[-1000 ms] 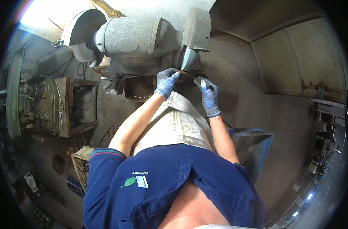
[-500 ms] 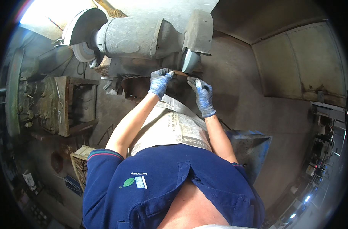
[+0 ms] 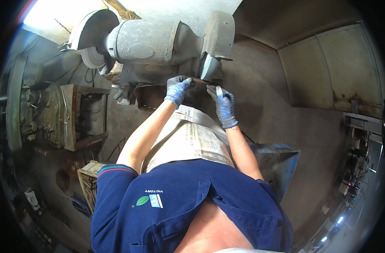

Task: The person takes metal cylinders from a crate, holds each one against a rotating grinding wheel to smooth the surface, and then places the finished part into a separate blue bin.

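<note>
My left hand (image 3: 177,89), in a blue and grey work glove, is closed with its fingertips pinching the left end of a thin brownish strip (image 3: 198,80). The same kind of glove covers my right hand (image 3: 224,103), whose thumb and fingers close around the strip's right end. Between my hands, the strip lies at the lower edge of the right grinding wheel (image 3: 210,68) of a grey bench grinder (image 3: 146,41). Whether it touches the wheel I cannot tell. The strip's ends are hidden by the gloves.
Newspaper (image 3: 201,139) covers my lap. A white wheel (image 3: 91,58) sits at the grinder's left end. Left stands a greenish machine (image 3: 42,114); a wooden crate (image 3: 89,179) is lower left. A blue-edged metal bin (image 3: 281,164) stands by my right arm, with metal panels (image 3: 327,67) beyond.
The strip has tilted and looks darker and thinner now. Both hands have shifted only very slightly and keep their hold.
</note>
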Demonstrator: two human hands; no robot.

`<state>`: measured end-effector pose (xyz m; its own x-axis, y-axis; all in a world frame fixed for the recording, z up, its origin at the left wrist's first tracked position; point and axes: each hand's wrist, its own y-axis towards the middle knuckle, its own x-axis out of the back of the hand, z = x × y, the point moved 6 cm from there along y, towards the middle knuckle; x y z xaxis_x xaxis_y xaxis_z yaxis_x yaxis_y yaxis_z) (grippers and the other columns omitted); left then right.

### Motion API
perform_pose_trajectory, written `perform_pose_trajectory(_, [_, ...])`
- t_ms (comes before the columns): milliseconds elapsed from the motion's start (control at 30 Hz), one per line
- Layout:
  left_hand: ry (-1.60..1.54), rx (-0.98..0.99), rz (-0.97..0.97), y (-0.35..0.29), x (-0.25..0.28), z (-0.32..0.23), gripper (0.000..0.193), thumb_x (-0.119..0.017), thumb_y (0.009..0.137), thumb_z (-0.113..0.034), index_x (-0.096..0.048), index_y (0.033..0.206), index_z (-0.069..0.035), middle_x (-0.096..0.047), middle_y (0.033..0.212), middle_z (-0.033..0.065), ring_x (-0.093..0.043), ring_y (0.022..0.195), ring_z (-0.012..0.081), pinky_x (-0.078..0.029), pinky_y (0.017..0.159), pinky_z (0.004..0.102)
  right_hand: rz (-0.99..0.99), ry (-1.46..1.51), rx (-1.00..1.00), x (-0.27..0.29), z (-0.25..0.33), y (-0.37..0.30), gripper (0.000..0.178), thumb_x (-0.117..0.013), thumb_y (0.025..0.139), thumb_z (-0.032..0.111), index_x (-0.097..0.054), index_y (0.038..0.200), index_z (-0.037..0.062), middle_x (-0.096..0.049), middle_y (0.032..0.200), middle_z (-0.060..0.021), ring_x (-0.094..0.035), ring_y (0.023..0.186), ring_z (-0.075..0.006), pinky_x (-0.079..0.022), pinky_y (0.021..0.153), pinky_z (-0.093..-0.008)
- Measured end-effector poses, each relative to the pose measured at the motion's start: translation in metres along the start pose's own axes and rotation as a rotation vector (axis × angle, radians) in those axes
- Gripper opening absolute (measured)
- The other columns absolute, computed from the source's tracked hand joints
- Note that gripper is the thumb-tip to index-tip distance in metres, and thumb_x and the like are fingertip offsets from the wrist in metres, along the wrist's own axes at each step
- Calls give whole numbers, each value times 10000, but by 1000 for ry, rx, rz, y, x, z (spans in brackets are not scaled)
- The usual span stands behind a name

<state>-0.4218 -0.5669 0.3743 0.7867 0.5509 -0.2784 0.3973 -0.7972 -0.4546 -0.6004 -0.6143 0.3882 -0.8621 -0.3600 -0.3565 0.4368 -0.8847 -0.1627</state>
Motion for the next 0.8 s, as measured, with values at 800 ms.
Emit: perform_pose_trajectory(800, [101,-506,304,-112,12,-45,191,-625,804,43,-633,995,36,-653,1016,125,-593,890,102,-484,801,229,71,-689,659,-60,98,-128,412,-654,799,266,-615,1099,-14,-538,1195,-156,-483,1153,-280,-355,998,-386])
